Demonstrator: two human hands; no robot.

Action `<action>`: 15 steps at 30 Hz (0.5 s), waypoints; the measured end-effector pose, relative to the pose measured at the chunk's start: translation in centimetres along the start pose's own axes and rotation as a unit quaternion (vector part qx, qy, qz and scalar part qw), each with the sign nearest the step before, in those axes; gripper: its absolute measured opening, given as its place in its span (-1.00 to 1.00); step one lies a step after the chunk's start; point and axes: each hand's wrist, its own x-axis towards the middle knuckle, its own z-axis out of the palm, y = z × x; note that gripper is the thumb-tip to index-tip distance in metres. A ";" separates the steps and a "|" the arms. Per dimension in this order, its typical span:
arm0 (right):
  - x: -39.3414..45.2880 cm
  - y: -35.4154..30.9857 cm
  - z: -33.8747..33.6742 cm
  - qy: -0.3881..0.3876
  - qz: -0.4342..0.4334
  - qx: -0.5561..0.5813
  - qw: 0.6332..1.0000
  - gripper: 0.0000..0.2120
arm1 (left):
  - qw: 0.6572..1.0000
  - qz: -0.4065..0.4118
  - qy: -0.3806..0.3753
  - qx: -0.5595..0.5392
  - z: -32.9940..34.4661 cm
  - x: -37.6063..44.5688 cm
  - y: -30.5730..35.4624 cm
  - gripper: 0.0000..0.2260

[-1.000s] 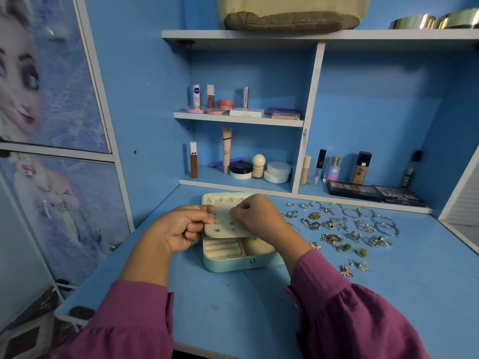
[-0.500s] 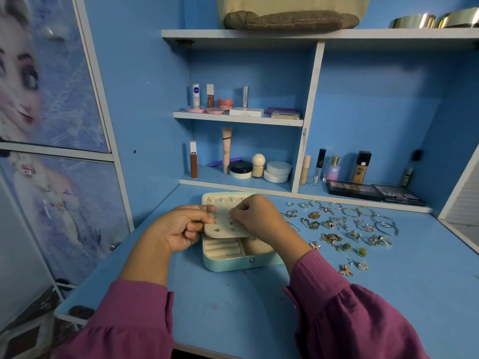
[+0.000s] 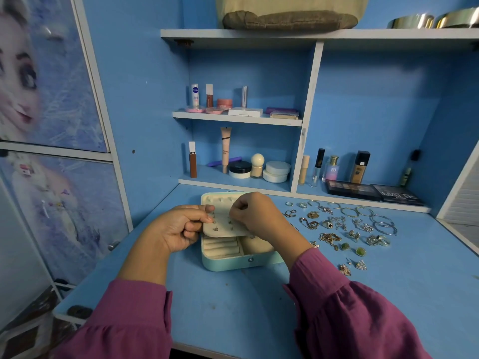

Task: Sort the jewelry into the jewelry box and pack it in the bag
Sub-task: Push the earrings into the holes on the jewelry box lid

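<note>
Left hand point(image 3: 178, 229) grips earring panel point(image 3: 223, 226); right hand point(image 3: 255, 212) seemingly pinches stud above jewelry box point(image 3: 233, 260).

Open mint jewelry box point(image 3: 233, 263), loose jewelry point(image 3: 342, 229) just right

Two forearms in magenta sleeves reaching forward, left hand point(image 3: 178, 230) with fingers curled, thumb and forefinger pinching, right hand point(image 3: 255, 212) knuckles up, fingertips pinched downward, hands near each other
</note>
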 end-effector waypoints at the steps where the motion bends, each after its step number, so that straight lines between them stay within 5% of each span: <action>1: 0.1 0.0 0.0 -0.003 -0.007 -0.005 1.000 -0.88 | 1.000 0.000 0.000 -0.001 0.0 0.0 0.0 -0.77; 15: 0.3 -0.5 -0.3 -0.017 -0.067 -0.121 0.990 -0.84 | 1.000 0.001 0.008 0.000 0.1 -0.1 0.0 -0.77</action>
